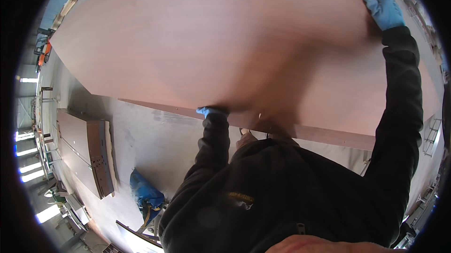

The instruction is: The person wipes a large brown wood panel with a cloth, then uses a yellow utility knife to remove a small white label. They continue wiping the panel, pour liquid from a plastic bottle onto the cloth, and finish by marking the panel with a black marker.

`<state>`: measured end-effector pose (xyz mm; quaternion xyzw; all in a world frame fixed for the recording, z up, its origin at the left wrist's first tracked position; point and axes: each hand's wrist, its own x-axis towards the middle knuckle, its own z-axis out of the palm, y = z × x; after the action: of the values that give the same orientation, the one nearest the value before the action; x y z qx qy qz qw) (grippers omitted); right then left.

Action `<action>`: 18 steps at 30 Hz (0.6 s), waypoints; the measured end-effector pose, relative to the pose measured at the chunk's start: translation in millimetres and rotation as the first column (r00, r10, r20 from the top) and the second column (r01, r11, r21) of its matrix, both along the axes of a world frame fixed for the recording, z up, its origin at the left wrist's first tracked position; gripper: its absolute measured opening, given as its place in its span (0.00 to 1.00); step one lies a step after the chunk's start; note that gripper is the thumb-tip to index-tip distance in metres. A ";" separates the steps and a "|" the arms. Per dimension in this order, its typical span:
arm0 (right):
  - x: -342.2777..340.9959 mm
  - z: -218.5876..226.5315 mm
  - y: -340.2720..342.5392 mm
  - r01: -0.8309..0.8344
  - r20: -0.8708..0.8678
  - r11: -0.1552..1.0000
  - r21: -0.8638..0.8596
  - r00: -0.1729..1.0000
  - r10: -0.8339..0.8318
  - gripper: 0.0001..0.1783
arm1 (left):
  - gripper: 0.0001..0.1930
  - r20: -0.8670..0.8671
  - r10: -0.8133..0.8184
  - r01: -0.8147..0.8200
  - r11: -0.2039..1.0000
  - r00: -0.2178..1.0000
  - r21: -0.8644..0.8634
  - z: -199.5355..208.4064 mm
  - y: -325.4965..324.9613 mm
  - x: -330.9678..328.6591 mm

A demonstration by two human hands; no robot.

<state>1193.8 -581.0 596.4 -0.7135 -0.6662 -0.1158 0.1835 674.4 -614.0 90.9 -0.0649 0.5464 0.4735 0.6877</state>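
Note:
A large, smooth reddish-brown panel spans most of the view in front of me, its surface softly shining. My left hand, in a blue glove, grips its near edge, left of my body; the panel partly hides the fingers. Out at the far right, my right hand, also blue-gloved with a bare fingertip showing, is closed over the panel's edge, arm stretched out. A narrow strip of the same colour with small holes runs along the near side. A dark shadow falls across the panel's right half.
Left on the grey floor stands a stack of brown panels with holes along one end. A blue bag lies nearer to me. An orange machine stands at the far left, and a metal rack at the right.

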 end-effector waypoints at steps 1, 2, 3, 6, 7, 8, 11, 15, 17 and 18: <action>3.3 7.0 -0.9 0.027 -0.001 1.000 -0.003 1.000 -0.027 0.35 | 0.31 -0.003 -0.008 0.008 1.000 1.000 0.004 2.8 8.5 5.0; 6.9 13.0 -1.5 0.032 0.068 0.999 0.005 0.997 -0.032 0.33 | 0.32 -0.004 -0.008 0.008 1.000 1.000 0.005 5.3 17.8 10.9; 10.7 17.3 -0.8 0.011 0.081 1.000 0.020 0.997 -0.013 0.33 | 0.32 -0.014 -0.015 0.015 1.000 1.000 0.008 7.9 25.2 15.6; 20.6 25.0 0.7 -0.044 0.124 0.997 0.068 0.992 0.035 0.31 | 0.32 -0.020 -0.037 0.037 0.999 0.999 0.011 11.5 56.8 32.7; 22.2 25.9 0.4 -0.059 0.140 0.995 0.085 0.989 0.046 0.31 | 0.32 -0.026 -0.047 0.047 0.999 0.999 0.015 12.4 69.0 38.6; 23.2 27.1 0.4 -0.075 0.156 0.992 0.100 0.986 0.059 0.31 | 0.32 -0.026 -0.057 0.058 0.998 0.998 0.017 13.0 78.0 45.2; 21.6 27.0 -3.4 -0.082 0.204 0.994 0.077 0.977 0.065 0.29 | 0.32 -0.037 -0.094 0.095 0.995 0.995 0.020 12.7 108.5 68.5; 17.2 18.1 -11.5 -0.193 0.247 0.976 0.102 0.955 0.163 0.23 | 0.32 -0.063 -0.136 0.139 0.990 0.989 0.034 9.1 151.3 94.8; 17.5 9.9 -14.8 -0.196 0.243 0.972 0.126 0.956 0.161 0.20 | 0.32 -0.079 -0.151 0.154 0.988 0.985 0.033 6.0 164.8 102.9; 18.4 4.9 -15.3 -0.210 0.240 0.970 0.123 0.955 0.176 0.19 | 0.32 -0.084 -0.155 0.158 0.987 0.984 0.031 4.2 170.7 107.5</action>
<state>1212.2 -596.3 601.3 -0.6114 -0.7391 -0.2267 0.1687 781.9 -443.3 95.1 0.0107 0.5683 0.4305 0.7011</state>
